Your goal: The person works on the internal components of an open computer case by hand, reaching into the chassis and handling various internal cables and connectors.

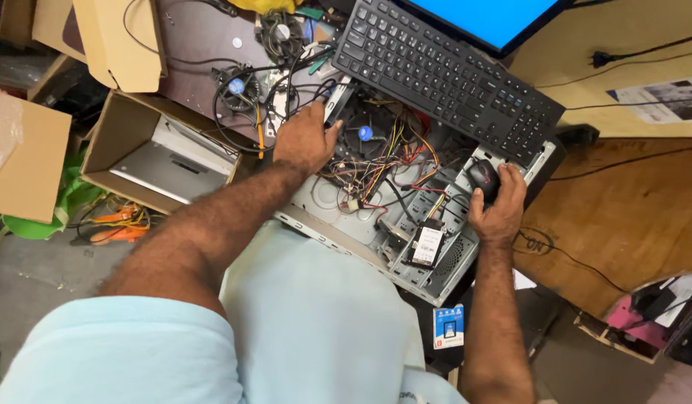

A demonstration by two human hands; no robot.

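Mouse (482, 178) — black, under right hand (498, 209) fingers (510, 183), atop open computer case (376, 224).

Counting the things lying around one opened computer case

Two hands are showing, the left hand (307, 138) and the right hand (498, 206); one computer case (361, 224), one black keyboard (443, 75), one monitor (488, 19) and one black mouse (482, 178) are sitting there, while three cooling fans (366, 133) are lying in view, three cardboard boxes (148, 150) are standing at the left, and one small blue-and-white packet (448, 326) is resting below.
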